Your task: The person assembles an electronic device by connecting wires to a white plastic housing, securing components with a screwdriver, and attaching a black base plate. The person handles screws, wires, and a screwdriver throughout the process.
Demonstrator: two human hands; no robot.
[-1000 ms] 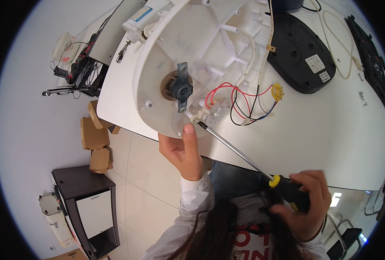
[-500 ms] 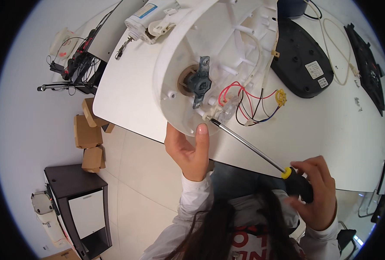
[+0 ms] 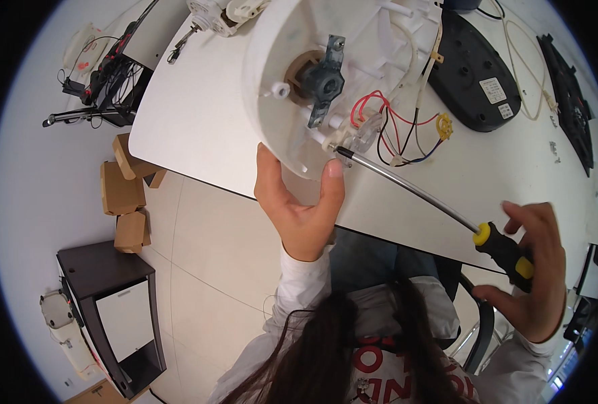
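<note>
My left hand grips the lower rim of a white, bowl-shaped plastic housing, thumb towards the inside. A dark metal bracket is fixed inside it, over a brown ring. My right hand loosely holds a long screwdriver by its black and yellow handle; its fingers are spread around the handle's end. The tip meets a screw post beside a small clear part, just above my left thumb. Red and black wires run from there to a yellow round piece.
A black oval base lies at the back right, near a pale cable and small screws. A white motor unit sits at the far left of the white table. Cardboard boxes and a dark cabinet stand at left.
The view has shifted, so the scene sits higher in the picture. My right hand's fingers have opened a little around the screwdriver handle. The tip stays at the same post.
</note>
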